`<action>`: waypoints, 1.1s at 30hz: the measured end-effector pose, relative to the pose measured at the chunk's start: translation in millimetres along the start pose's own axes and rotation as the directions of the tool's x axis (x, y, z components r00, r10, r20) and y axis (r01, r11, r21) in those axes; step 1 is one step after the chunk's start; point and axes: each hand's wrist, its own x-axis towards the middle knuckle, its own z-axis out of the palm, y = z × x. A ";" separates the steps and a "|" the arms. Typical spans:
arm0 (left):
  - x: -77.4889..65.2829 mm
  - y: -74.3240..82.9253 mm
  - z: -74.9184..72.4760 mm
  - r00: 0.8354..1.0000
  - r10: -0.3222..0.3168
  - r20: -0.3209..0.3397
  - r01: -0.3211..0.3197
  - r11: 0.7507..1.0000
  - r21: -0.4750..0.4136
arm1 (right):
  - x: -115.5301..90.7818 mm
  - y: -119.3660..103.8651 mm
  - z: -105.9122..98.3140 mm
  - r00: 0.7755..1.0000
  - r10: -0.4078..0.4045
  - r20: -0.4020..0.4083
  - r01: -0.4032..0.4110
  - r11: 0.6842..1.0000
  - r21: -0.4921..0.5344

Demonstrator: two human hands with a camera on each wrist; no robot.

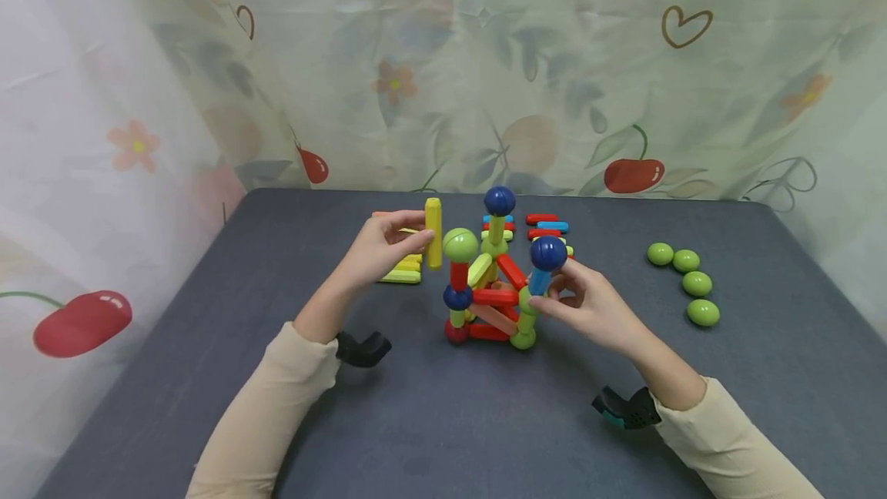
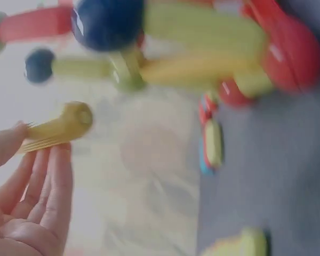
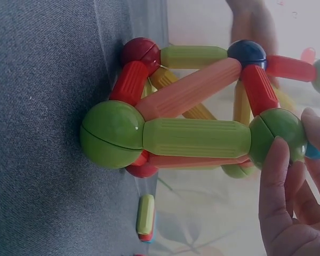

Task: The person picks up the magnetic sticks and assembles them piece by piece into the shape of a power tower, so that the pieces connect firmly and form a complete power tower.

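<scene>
A frame of magnetic rods and balls stands on the dark table (image 1: pixel 443 414). Left of it my left hand (image 1: pixel 377 249) pinches a yellow rod (image 1: pixel 433 233), held upright in the air and apart from the frame. In the left wrist view that yellow rod (image 2: pixel 69 125) sits between thumb and fingertips. At the frame's right upper corner, my right hand (image 1: pixel 589 306) pinches a green ball (image 3: pixel 277 136). A blue rod (image 1: pixel 540 281) topped by a dark blue ball (image 1: pixel 548 252) rises from that corner. A light green ball (image 1: pixel 460 245) tops the red rod (image 1: pixel 459 276) at the left corner.
Several green balls (image 1: pixel 697 284) lie at the right. Behind the frame are red rods (image 1: pixel 542 219) and blue rods (image 1: pixel 553 227); yellow rods (image 1: pixel 400 276) lie behind my left hand. A dark blue ball (image 1: pixel 500 200) caps the rear post. A patterned curtain (image 1: pixel 457 83) hangs at the back edge.
</scene>
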 end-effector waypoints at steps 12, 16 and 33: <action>10.5 7.4 32.2 0.993 0.012 0.118 0.014 0.976 -0.219 | -0.5 3.0 1.6 1.000 -0.022 0.003 0.022 0.999 0.024; 11.5 4.4 34.2 0.991 -0.004 0.134 0.039 0.966 -0.254 | -0.6 2.6 1.3 1.000 -0.023 0.002 0.023 0.999 0.024; 12.5 -0.6 39.9 0.978 -0.020 0.209 0.087 0.946 -0.314 | -0.9 2.1 0.5 1.000 -0.001 0.002 0.001 1.000 0.030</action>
